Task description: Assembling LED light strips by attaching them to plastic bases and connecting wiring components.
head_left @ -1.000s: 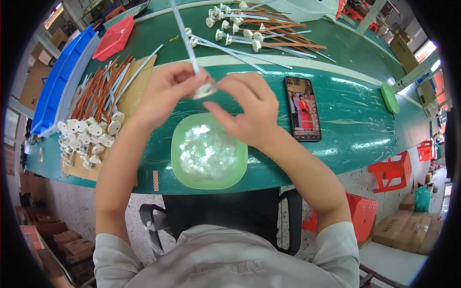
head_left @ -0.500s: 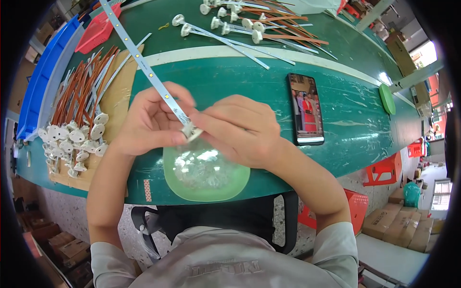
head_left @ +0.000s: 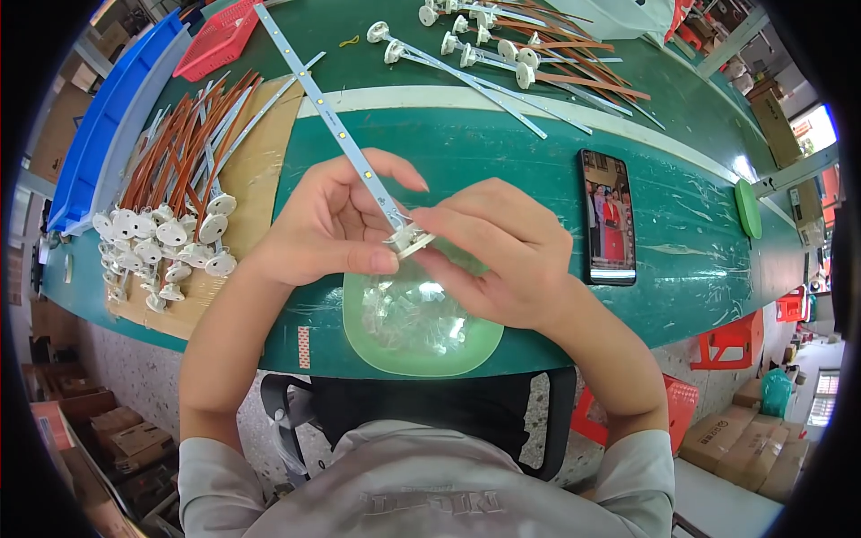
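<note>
An LED strip [head_left: 334, 118] with a round white end cap [head_left: 415, 245] slants up and to the left between my hands. My left hand [head_left: 336, 215] holds it near the cap, thumb against the cap's edge and fingers curled behind. Pinched at the cap's other side are the thumb and fingertips of my right hand [head_left: 502, 247]; small wires show where strip and cap meet. Below the hands a light green bowl [head_left: 489, 345] holds many small clear pieces, too small to name. To the left, a bundle of capped strips [head_left: 170, 238], brown and white, lies on cardboard.
A phone [head_left: 610, 217] showing a picture lies to the right. More capped strips [head_left: 529, 67] are spread at the back. A red basket [head_left: 215, 40] and blue bin [head_left: 117, 117] stand back left. A green lid-like piece [head_left: 747, 209] sits at the right edge.
The view has shifted, so everything appears farther right. My right fingers have opened out slightly around the cap, which shows more plainly. Both hands still hold the strip and cap.
</note>
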`<act>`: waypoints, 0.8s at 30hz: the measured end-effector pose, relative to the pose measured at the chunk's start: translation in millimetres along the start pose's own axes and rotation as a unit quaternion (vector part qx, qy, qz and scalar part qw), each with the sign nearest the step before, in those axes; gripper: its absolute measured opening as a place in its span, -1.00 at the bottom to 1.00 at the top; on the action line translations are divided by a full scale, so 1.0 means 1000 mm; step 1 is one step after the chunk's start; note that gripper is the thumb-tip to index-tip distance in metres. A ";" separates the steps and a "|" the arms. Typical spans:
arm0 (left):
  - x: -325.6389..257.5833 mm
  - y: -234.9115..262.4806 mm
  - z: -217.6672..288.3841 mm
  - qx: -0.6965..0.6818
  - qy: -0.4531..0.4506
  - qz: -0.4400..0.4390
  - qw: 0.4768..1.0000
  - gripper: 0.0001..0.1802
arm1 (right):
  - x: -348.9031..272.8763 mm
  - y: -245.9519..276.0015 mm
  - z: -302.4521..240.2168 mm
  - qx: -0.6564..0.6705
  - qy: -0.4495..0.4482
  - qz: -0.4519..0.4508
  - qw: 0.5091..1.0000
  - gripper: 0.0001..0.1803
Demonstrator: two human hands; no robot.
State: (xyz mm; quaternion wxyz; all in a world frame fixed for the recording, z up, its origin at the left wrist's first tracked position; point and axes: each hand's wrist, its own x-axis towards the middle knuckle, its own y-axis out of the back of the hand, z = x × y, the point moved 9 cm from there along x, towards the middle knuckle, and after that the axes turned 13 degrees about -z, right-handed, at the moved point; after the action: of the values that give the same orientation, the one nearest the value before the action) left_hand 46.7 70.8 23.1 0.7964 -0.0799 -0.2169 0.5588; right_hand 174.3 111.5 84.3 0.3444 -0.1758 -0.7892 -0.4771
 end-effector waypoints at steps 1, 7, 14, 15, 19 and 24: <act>0.000 -0.001 0.000 0.002 0.002 0.003 1.000 -0.30 | 0.000 0.000 -0.001 0.000 0.001 0.001 1.000 -0.58; -0.001 -0.004 -0.002 0.004 0.020 0.003 1.000 -0.32 | -0.003 0.003 -0.006 -0.019 0.021 0.010 1.000 -0.59; 0.000 -0.004 -0.007 0.014 0.072 0.047 0.996 -0.20 | 0.000 0.007 -0.011 -0.035 0.022 0.017 0.999 -0.64; -0.001 -0.003 -0.008 0.013 0.072 0.048 0.996 -0.20 | -0.002 0.009 -0.011 -0.030 0.031 0.023 0.999 -0.65; -0.007 0.003 -0.008 0.015 0.052 0.086 0.995 -0.21 | -0.003 0.003 -0.008 -0.017 0.034 0.037 0.999 -0.66; -0.007 0.009 -0.008 0.017 0.042 0.033 0.998 -0.23 | -0.003 0.003 -0.003 0.027 0.022 0.038 0.999 -0.69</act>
State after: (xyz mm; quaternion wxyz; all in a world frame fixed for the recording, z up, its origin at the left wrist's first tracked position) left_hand 40.3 68.9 11.3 0.7873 -0.0962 -0.1711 0.5844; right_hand 179.5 110.3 85.2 0.3844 -0.1851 -0.7869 -0.4458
